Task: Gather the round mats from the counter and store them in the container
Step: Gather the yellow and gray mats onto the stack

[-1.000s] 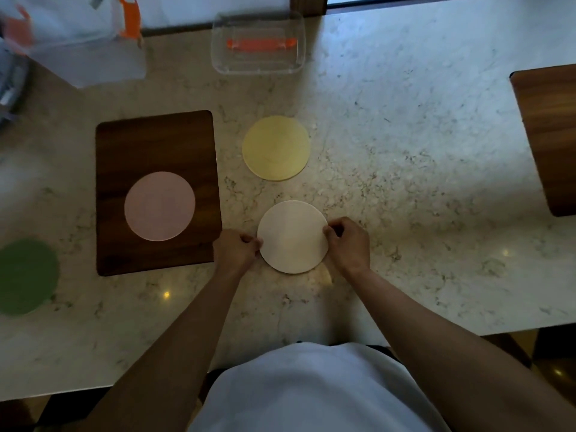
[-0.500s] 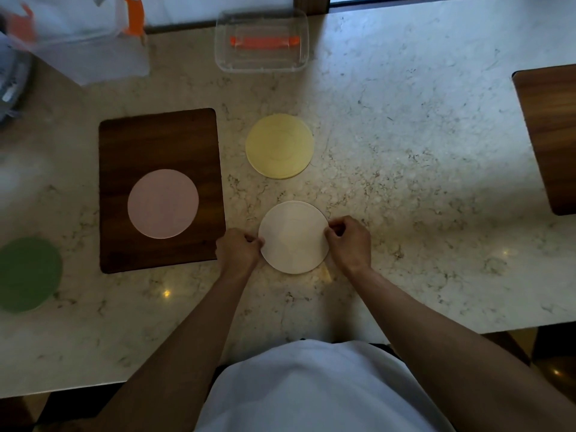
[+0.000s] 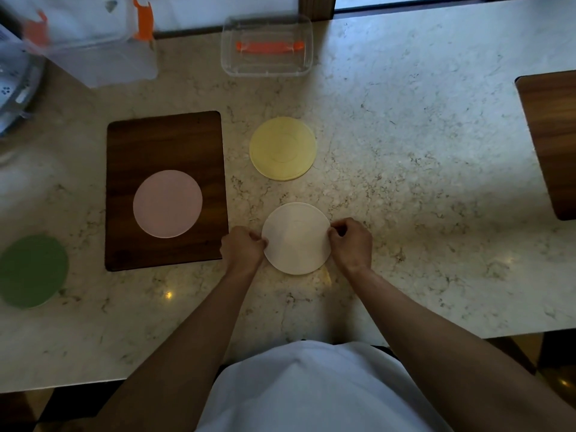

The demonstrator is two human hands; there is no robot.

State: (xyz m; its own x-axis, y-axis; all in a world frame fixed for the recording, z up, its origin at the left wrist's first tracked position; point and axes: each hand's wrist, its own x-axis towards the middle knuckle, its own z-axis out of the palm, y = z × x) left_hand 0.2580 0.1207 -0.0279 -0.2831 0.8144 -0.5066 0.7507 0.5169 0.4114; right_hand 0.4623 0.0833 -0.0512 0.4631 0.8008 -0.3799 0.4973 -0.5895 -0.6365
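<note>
Now both hands' fingers (image 3: 261,243) pinch the smooth, round white mat (image 3: 296,238).

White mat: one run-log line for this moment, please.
phase: pickup | left hand and right hand pinching white mat edges | yellow mat, pink mat, green mat uncollected

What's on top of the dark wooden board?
One pink mat lies flat near the middle of the wooden board, with bare wood showing all around it. The mat hides the wood beneath it, so anything under it can't be seen.
</note>
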